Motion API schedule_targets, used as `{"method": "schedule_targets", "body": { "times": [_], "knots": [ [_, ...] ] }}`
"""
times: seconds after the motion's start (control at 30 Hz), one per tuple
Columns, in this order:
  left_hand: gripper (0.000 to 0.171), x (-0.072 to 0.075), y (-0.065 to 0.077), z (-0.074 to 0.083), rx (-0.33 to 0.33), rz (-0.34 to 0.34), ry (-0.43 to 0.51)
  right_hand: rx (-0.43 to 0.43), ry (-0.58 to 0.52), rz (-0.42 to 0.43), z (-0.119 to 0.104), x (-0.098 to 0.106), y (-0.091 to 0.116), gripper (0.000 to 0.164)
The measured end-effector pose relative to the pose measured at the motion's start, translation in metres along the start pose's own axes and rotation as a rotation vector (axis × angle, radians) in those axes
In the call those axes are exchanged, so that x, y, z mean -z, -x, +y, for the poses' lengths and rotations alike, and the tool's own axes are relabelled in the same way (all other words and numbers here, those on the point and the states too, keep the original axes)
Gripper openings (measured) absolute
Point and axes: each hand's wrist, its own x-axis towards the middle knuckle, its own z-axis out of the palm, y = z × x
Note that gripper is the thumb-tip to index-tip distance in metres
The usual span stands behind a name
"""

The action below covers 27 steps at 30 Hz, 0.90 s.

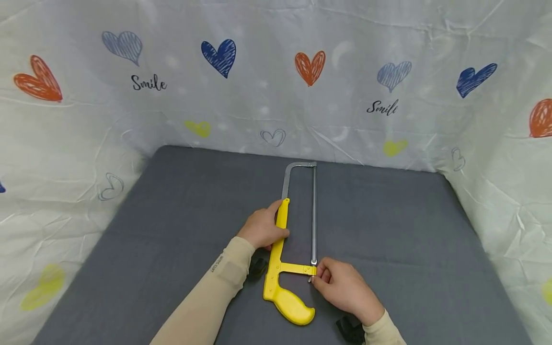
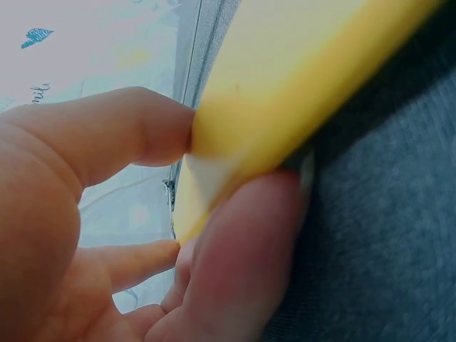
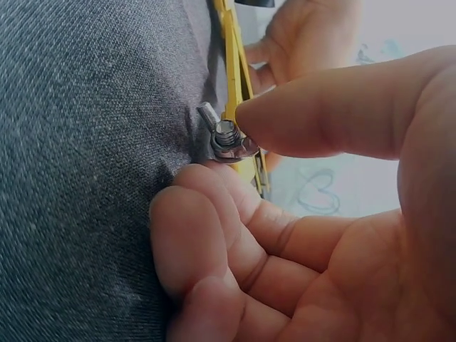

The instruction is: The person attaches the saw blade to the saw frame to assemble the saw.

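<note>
A hacksaw (image 1: 270,273) with a yellow frame and handle and a grey metal front bow lies on the dark grey surface, its handle nearest me. Its straight blade (image 1: 314,215) runs along the right side. My left hand (image 1: 262,229) grips the yellow upper bar, thumb on one side and fingers on the other. At the lower right corner of the frame, my right hand (image 1: 345,287) pinches the metal wing nut (image 3: 226,139) between thumb and index finger. The right wrist view shows the nut's threaded end and one wing; the fingers partly cover the rest.
A dark grey cloth-covered table (image 1: 401,225) lies under the saw. White curtain (image 1: 258,105) printed with hearts and "Smile" surrounds its back and sides. Black wrist devices (image 1: 350,329) sit under both forearms.
</note>
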Motion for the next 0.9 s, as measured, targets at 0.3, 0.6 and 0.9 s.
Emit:
{"method": "schedule_targets", "body": {
  "times": [0.3,0.6,0.9],
  "knots": [
    [0.092,-0.0036,-0.0029,-0.0005,0.009,0.000,-0.018,0.030,-0.014,-0.009,0.0062,0.0001,-0.0006,0.012],
    [0.091,-0.0048,-0.0032,-0.0001,0.006,-0.006,-0.034,0.021,-0.021,-0.013,0.0065,0.0018,-0.0002,0.008],
    [0.092,-0.0038,-0.0036,-0.0007,-0.004,-0.002,-0.037,0.017,-0.025,-0.011,0.0059,0.0022,-0.0010,0.008]
  ]
}}
